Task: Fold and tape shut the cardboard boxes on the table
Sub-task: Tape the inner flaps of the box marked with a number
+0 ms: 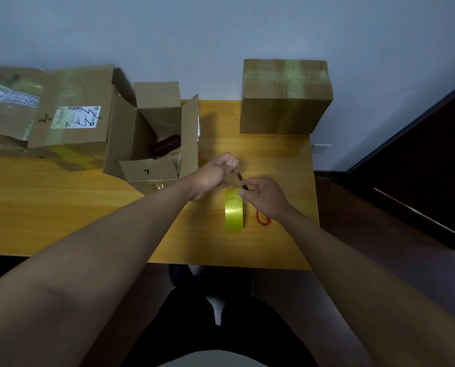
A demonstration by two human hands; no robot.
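A roll of yellowish clear tape stands on edge on the wooden table. Above it my left hand pinches the pulled-out free end of the tape. My right hand grips a thin dark blade or cutter that meets the tape strip between the hands. An open cardboard box with all flaps up sits left of my hands, a dark object inside it. A taped-shut box stands at the back right.
More cardboard boxes with shipping labels lie at the back left. A red rubber band lies on the table under my right wrist. The table's right edge is near the tape, with dark furniture beyond it.
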